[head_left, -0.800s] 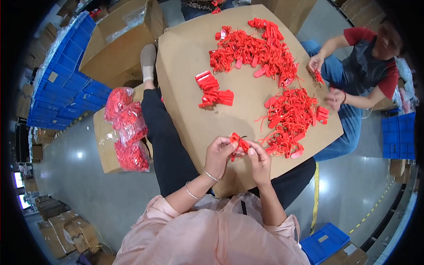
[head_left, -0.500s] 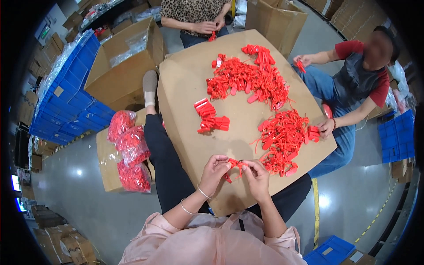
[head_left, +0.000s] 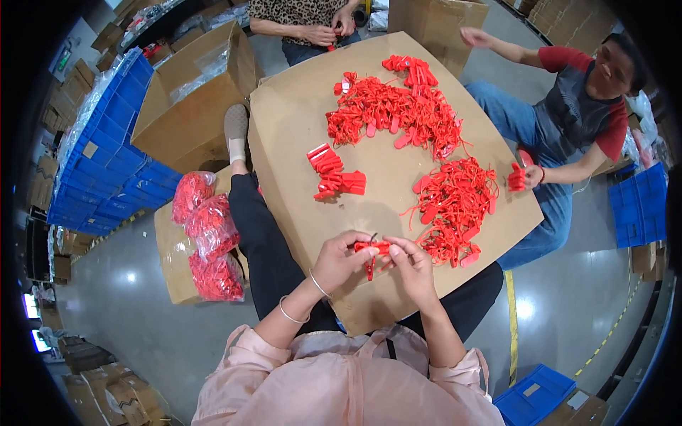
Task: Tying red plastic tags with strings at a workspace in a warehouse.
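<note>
In the head view, the left hand (head_left: 337,261) and right hand (head_left: 414,271) face each other above the cardboard tabletop's (head_left: 284,142) near corner, both pinching a small red item (head_left: 381,248) between them. Their grip partly hides it; a far co-worker (head_left: 298,13) is cut off above.

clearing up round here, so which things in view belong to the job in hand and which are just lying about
With the job:
- red piece in left hand and right hand
- tangled red pile
- small red stack
- cardboard tabletop
- bagged red pieces, probably

Apparently lying about:
- blue crates
- open carton
</note>
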Demonstrator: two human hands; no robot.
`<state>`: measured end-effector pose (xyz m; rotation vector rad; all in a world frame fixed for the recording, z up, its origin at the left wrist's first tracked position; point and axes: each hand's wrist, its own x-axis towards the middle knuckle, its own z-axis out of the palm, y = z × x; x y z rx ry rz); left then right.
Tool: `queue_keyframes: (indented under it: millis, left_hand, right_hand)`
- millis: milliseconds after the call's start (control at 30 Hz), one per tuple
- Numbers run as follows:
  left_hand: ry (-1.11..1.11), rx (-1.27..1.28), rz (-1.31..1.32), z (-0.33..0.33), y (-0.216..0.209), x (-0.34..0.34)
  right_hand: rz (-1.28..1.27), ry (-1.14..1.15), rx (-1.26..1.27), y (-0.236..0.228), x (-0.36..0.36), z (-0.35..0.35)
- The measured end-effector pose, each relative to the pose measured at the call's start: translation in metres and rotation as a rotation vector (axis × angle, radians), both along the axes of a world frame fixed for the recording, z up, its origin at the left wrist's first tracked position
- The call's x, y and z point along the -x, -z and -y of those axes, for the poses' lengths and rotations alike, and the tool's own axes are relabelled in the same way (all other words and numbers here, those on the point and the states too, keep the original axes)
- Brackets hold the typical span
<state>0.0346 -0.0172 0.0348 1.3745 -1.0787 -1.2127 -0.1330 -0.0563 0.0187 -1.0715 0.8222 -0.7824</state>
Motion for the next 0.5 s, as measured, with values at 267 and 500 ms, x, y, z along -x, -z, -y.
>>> queue_keyframes:
  millis: [267,500]
  left_hand:
    - [-0.027,-0.021,0.004,0.002,0.001,-0.008]
    - [-0.109,0.002,-0.067,-0.006,-0.011,-0.029]
  right_hand:
    - [-0.633,-0.172,0.679,0.026,-0.018,-0.022]
    - [-0.562,-0.170,0.676,0.043,-0.014,-0.026]
